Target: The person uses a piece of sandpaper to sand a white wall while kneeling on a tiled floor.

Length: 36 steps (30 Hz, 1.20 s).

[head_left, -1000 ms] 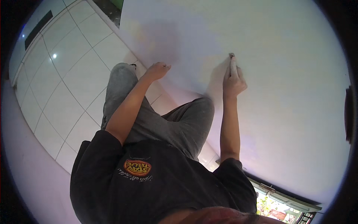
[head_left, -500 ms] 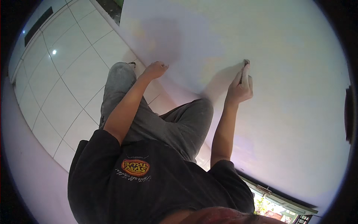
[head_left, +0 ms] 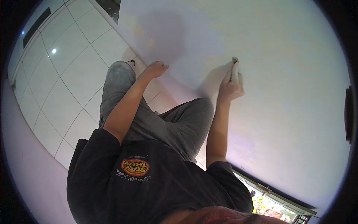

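Note:
My right hand (head_left: pixel 232 84) is raised against the pale wall (head_left: pixel 283 97), pinching a small flat piece with a dark edge (head_left: pixel 235 59). Its fingers partly cover the piece, so its exact kind does not show. The dark edge meets the wall, or lies very close to it. My left hand (head_left: pixel 156 69) hovers near my knee, its fingers curled in loosely and nothing visible in them. That wrist is above the grey trousers (head_left: pixel 119 80), close to the foot of the wall.
White floor tiles (head_left: pixel 56 86) spread out on the left. Along the wall are faint yellowish and bluish patches, with shadows of my head and right hand. A dark object (head_left: pixel 349 114) stands at the far right edge. A bright opening with greenery (head_left: pixel 263 205) shows at lower right.
My right hand has slid left along the wall with the small piece in its pinch. My left hand has stayed almost where it was.

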### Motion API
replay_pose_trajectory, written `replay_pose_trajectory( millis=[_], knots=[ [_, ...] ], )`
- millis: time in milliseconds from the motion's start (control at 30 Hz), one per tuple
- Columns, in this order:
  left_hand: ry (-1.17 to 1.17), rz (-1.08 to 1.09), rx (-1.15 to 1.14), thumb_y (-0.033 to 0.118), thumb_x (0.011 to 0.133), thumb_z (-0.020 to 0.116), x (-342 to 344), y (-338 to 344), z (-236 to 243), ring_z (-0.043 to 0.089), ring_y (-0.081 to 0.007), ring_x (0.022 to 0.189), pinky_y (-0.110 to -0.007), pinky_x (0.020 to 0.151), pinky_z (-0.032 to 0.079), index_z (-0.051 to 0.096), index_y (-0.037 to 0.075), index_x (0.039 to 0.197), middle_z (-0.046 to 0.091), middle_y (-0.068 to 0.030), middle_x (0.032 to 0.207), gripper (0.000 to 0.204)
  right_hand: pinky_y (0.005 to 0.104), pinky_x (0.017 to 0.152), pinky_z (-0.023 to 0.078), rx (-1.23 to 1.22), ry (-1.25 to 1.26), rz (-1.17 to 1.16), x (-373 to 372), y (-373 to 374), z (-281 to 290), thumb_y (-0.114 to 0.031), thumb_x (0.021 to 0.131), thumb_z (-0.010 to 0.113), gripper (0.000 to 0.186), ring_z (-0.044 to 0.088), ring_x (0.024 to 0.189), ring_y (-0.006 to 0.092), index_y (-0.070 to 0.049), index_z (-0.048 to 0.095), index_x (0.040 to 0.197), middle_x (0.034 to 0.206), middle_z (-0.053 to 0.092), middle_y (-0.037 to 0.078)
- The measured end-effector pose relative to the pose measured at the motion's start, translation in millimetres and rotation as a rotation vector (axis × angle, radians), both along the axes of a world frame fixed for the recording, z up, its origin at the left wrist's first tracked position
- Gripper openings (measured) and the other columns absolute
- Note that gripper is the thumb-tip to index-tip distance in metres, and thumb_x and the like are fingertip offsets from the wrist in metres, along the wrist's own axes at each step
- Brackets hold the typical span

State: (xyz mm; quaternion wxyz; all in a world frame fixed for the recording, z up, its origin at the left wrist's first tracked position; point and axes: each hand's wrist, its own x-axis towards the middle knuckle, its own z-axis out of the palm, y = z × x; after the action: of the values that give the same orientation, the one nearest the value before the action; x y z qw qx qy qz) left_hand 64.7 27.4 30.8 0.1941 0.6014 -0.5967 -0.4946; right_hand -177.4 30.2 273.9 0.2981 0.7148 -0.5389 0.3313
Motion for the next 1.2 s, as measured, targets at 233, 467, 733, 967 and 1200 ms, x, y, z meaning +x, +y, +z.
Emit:
replay_pose_trajectory(
  millis=[233, 467, 733, 967, 1200],
  knots=[
    [0.047, 0.062, -0.103, 0.050, 0.099, 0.051, -19, 1, 13, 0.066, -0.0351, 0.093, -0.047, 0.088, 0.049, 0.069, -0.001, 0.096, 0.070, -0.0185, 0.094, 0.055, 0.0326, 0.049, 0.053, 0.289, 0.290, 0.060, 6, 4, -103, -0.017, 0.089, 0.067, 0.032, 0.068, 0.059, 0.0193, -0.025, 0.073, 0.120, 0.092, 0.075, 0.004],
    [0.039, 0.058, -0.035, 0.049, 0.099, 0.050, -10, 4, 4, 0.067, -0.0362, 0.094, -0.047, 0.088, 0.049, 0.068, -0.002, 0.100, 0.071, -0.0190, 0.095, 0.054, 0.0351, 0.047, 0.051, 0.044, 0.008, -0.048, 18, -2, -20, -0.013, 0.079, 0.075, 0.048, 0.066, 0.055, 0.0232, -0.026, 0.071, 0.125, 0.086, 0.074, 0.005],
    [-0.038, -0.074, -0.074, 0.051, 0.100, 0.043, -16, 1, 11, 0.057, -0.0414, 0.122, -0.049, 0.106, 0.042, 0.065, -0.004, 0.117, 0.062, -0.0255, 0.127, 0.061, 0.0315, 0.044, 0.048, 0.117, 0.360, 0.133, 1, -2, -82, -0.010, 0.084, 0.070, 0.040, 0.061, 0.051, 0.0202, -0.022, 0.072, 0.121, 0.079, 0.070, 0.002],
    [-0.115, -0.086, -0.185, 0.042, 0.103, 0.047, -6, -2, -45, 0.060, -0.0398, 0.111, -0.050, 0.095, 0.049, 0.062, 0.001, 0.124, 0.063, -0.0207, 0.121, 0.048, 0.0365, 0.046, 0.050, 0.013, 0.068, -0.027, 17, -9, -21, -0.013, 0.083, 0.071, 0.043, 0.065, 0.054, 0.0226, -0.022, 0.072, 0.125, 0.081, 0.072, 0.004],
    [0.015, -0.086, -0.055, 0.053, 0.098, 0.046, -21, -7, -19, 0.055, -0.0408, 0.124, -0.049, 0.107, 0.041, 0.065, 0.000, 0.117, 0.062, -0.0250, 0.126, 0.060, 0.0349, 0.049, 0.053, 0.244, 0.321, 0.143, -2, -2, -89, -0.016, 0.084, 0.071, 0.038, 0.068, 0.062, 0.0204, -0.029, 0.072, 0.120, 0.092, 0.074, 0.006]
  ],
)
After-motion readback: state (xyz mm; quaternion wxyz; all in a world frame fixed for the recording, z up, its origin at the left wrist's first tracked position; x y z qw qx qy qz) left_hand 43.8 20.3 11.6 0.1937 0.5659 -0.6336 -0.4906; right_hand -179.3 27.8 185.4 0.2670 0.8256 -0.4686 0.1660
